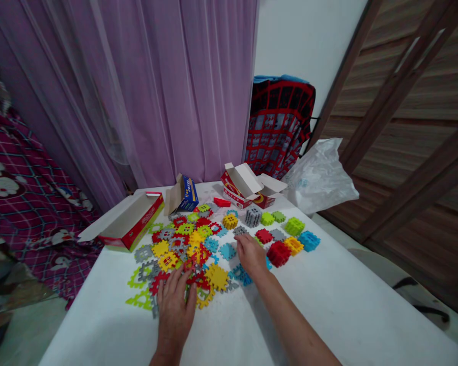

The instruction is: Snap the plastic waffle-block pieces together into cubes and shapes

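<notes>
Bare table nearside (boxes behind)

Left hand, right hand flat on plastic tiles, white table.

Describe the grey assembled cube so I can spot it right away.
Start at the open red and white box at the white table's far edge. Just in front stands the grey cube, between a yellow cube and a green cube. It is the only grey assembled cube.

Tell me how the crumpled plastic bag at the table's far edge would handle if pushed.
The plastic bag looks thin and crumpled, so it would probably be floppy and light, sliding or folding rather than rolling. It overhangs the white table edge, so a push might tip it off.
</notes>
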A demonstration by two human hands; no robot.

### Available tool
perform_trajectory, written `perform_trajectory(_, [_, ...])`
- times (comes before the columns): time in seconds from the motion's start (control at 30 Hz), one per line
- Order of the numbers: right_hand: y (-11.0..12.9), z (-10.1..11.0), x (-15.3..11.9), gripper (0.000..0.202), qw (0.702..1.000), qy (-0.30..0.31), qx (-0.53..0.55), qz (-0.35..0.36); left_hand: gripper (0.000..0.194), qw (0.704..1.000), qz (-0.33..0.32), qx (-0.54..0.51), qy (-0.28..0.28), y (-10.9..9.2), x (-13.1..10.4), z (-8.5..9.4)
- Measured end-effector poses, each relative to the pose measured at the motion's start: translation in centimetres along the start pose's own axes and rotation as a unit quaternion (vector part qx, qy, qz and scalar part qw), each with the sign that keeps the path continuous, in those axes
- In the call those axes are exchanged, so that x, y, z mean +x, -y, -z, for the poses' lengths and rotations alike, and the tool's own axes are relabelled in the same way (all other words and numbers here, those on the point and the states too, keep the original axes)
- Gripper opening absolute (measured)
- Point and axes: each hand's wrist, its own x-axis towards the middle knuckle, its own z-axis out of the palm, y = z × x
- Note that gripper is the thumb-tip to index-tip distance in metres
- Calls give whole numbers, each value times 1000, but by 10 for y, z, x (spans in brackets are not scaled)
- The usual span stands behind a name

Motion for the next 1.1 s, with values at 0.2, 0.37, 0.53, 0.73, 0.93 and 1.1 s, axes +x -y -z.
perform_trajectory(0.2, [6, -9, -49, 29, 990, -62, 97, 84, 32, 1000, -7, 23, 12, -4, 2, 2])
perform_trajectory(0.37, [5, -6, -73, 28, 973, -93, 162, 135, 30, 999, -6, 32, 11, -4, 3, 3])
perform_trajectory(0.53, [-6, 5, -82, 27, 961, -95, 205, 161, 27, 996, -43, 63, 46, 3, 6, 7])
perform_trajectory(0.73, [-10, 3, -85, 23, 948, -76, 296, 87, 42, 985, -149, 77, 47, -14, 3, 16])
perform_trajectory(0.93, [-10, 1, -77, 24, 932, -96, 348, 44, 26, 982, -136, 78, 102, -51, 32, 20])
perform_trajectory(1.1, [-8, -1, -78, 22, 923, -112, 363, 59, 25, 964, -67, 153, 208, -77, 94, 12])
